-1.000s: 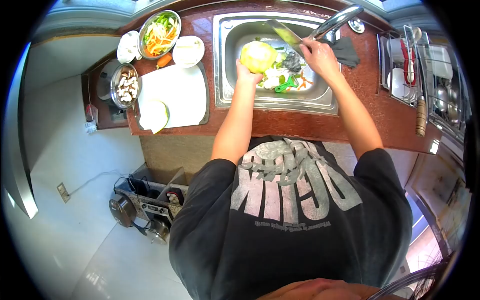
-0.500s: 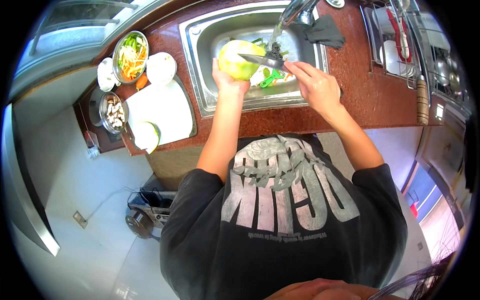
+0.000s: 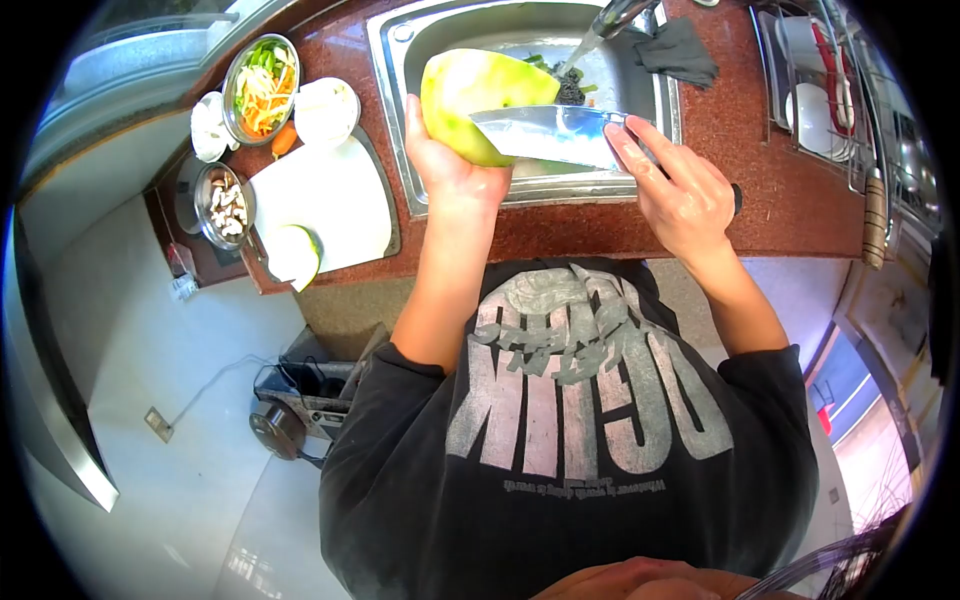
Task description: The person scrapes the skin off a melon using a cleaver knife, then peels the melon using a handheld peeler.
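A large yellow-green peeled fruit or vegetable point(image 3: 470, 95) rests in my left hand point(image 3: 450, 170), which cups it from below and the left, over the sink point(image 3: 400, 110). My right hand point(image 3: 685, 190) is closed on the handle of a broad knife point(image 3: 555, 135). The blade lies flat-looking across the right side of the fruit; whether its edge touches is unclear. Water runs from the faucet point(image 3: 615, 22) onto dark and green scraps point(image 3: 572, 88) in the sink.
Left of the sink are a white cutting board point(image 3: 345, 200) with a cut pale piece point(image 3: 293, 257), a bowl of shredded vegetables point(image 3: 262, 90), a mushroom bowl point(image 3: 226, 205), a white bowl point(image 3: 326, 112) and a carrot point(image 3: 284, 138). On the right are a gray cloth point(image 3: 680, 52) and a dish rack point(image 3: 850, 100).
The fruit and knife have risen closer to the camera. Since a second ago, the knife has come left and down from near the faucet to the fruit. Water now runs.
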Available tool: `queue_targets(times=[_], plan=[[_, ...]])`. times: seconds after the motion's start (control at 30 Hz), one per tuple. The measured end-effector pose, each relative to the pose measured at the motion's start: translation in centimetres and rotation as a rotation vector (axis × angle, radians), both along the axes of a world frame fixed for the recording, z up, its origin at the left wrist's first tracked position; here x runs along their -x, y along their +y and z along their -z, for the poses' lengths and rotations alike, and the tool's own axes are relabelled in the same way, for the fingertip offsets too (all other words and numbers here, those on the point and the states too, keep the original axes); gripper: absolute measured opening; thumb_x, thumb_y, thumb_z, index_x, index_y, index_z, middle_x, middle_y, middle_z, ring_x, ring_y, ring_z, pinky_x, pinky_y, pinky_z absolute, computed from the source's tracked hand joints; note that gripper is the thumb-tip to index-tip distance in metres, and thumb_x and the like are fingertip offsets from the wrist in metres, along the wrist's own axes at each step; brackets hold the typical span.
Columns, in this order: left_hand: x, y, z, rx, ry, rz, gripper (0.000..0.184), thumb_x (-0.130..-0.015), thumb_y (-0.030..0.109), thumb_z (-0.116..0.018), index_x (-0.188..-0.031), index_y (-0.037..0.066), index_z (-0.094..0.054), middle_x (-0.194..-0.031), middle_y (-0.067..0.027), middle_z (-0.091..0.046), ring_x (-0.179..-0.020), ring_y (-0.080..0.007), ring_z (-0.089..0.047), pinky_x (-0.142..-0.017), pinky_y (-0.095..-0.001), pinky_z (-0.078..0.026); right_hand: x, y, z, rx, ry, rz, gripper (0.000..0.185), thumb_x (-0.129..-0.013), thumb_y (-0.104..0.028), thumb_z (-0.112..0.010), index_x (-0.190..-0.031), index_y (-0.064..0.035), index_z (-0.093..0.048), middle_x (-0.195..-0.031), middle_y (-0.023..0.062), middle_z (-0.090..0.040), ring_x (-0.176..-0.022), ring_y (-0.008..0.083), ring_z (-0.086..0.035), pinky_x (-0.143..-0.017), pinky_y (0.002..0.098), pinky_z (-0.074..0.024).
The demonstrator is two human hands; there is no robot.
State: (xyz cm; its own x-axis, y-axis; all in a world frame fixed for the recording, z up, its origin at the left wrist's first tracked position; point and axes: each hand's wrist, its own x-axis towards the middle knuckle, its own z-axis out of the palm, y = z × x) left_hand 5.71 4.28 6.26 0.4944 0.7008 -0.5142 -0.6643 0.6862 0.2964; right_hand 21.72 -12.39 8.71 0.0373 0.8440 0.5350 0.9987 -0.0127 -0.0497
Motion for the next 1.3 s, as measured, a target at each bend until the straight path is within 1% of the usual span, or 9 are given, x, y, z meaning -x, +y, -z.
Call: queue_targets(times=[0.2, 0.27, 0.3, 0.37, 0.43, 0.67, 0.87, 1.2, 1.3], plan=[[0.2, -0.1, -1.0, -0.056, 0.003, -0.022, 0.063, -0.1, 0.052, -0.022, -0.135, 0.007, -0.048, -0.133, -0.0139, -0.055, -0.124, -0.0324, -0.052, -0.106, -0.0501, -0.041, 0.3, 0.9, 0.3, -0.119, 0.17, -0.013, 0.043, -0.077, 0.0, -0.068, -0.117, -0.0167, -0.07, -0.096, 0.003, -0.07, -0.06, 0.0132, -0.061, -0.052, 0.0243, -0.0477], [0.4, -0.3, -1.6, -0.037, 0.017, -0.019, 0.062, -0.1, 0.052, -0.024, -0.134, 0.006, -0.049, -0.135, -0.0142, -0.054, -0.124, -0.0329, -0.052, -0.106, -0.051, -0.041, 0.7, 1.6, -0.3, -0.272, 0.573, -0.061, 0.021, -0.089, -0.005, -0.067, -0.11, -0.0067, -0.069, -0.085, 0.0077, -0.07, -0.056, 0.0116, -0.062, -0.047, 0.023, -0.0449], [0.5, -0.4, -1.8, -0.034, 0.018, -0.027, 0.062, -0.1, 0.052, -0.024, -0.134, 0.006, -0.049, -0.135, -0.0142, -0.054, -0.124, -0.0329, -0.052, -0.106, -0.051, -0.041, 1.1, 1.7, -0.8, -0.266, 0.576, -0.068, 0.021, -0.089, -0.005, -0.067, -0.11, -0.0067, -0.069, -0.085, 0.0077, -0.07, -0.056, 0.0116, -0.062, -0.047, 0.023, -0.0449], [0.7, -0.8, -2.4, -0.009, 0.029, 0.027, 0.061, -0.101, 0.051, -0.025, -0.134, 0.006, -0.049, -0.133, -0.0142, -0.055, -0.124, -0.0327, -0.053, -0.106, -0.051, -0.041, 2.5, 1.3, -2.8, -0.063, 1.405, 0.043, 0.017, -0.094, -0.011, -0.065, -0.106, 0.0013, -0.065, -0.08, 0.0083, -0.069, -0.052, 0.0078, -0.059, -0.044, 0.021, -0.0427], [0.6, -1.4, -3.7, 0.01, 0.066, 0.06, 0.06, -0.101, 0.05, -0.025, -0.134, 0.006, -0.05, -0.133, -0.0136, -0.056, -0.123, -0.0319, -0.054, -0.106, -0.0506, -0.041, 3.4, 3.0, -5.5, 0.002, 1.644, -0.008, 0.026, -0.094, -0.013, -0.066, -0.113, 0.0029, -0.059, -0.083, 0.0063, -0.069, -0.051, 0.006, -0.058, -0.044, 0.0202, -0.0436], [1.0, -2.9, -4.8, 0.027, 0.022, 0.144, 0.057, -0.103, 0.047, -0.027, -0.133, 0.005, -0.05, -0.13, -0.0142, -0.058, -0.12, -0.0299, -0.057, -0.105, -0.0478, -0.043, 3.7, 4.2, -5.4, -0.009, 1.584, -0.13, 0.023, -0.089, -0.002, -0.068, -0.111, 0.0014, -0.06, -0.088, 0.0051, -0.07, -0.066, 0.0054, -0.06, -0.059, 0.0198, -0.0486], [1.0, -3.0, -4.9, 0.007, 0.021, 0.156, 0.056, -0.102, 0.047, -0.027, -0.13, 0.005, -0.052, -0.127, -0.0131, -0.061, -0.116, -0.0286, -0.059, -0.102, -0.0454, -0.045, 4.0, 4.3, -5.2, -0.054, 1.49, -0.143, 0.015, -0.089, -0.001, -0.067, -0.102, 0.0015, -0.06, -0.07, 0.0049, -0.064, -0.051, 0.0042, -0.051, -0.046, 0.0171, -0.0354], [0.9, -3.1, -5.2, -0.016, 0.022, 0.153, 0.057, -0.103, 0.047, -0.026, -0.13, 0.005, -0.052, -0.127, -0.0129, -0.061, -0.116, -0.0283, -0.06, -0.103, -0.045, -0.045, 3.9, 3.5, -5.5, 0.029, 1.398, -0.057, 0.014, -0.09, -0.002, -0.066, -0.103, 0.001, -0.06, -0.069, 0.0052, -0.065, -0.049, 0.0021, -0.046, -0.046, 0.0167, -0.0327], [0.8, -3.0, -5.1, -0.015, -0.015, 0.15, 0.058, -0.103, 0.047, -0.025, -0.131, 0.004, -0.052, -0.127, -0.0133, -0.061, -0.116, -0.0283, -0.06, -0.103, -0.0451, -0.045, 3.8, 3.6, -5.4, 0.019, 1.424, -0.066, 0.013, -0.09, -0.003, -0.067, -0.101, 0.0014, -0.061, -0.071, 0.0055, -0.066, -0.053, 0.0039, -0.051, -0.05, 0.0177, -0.0385]])
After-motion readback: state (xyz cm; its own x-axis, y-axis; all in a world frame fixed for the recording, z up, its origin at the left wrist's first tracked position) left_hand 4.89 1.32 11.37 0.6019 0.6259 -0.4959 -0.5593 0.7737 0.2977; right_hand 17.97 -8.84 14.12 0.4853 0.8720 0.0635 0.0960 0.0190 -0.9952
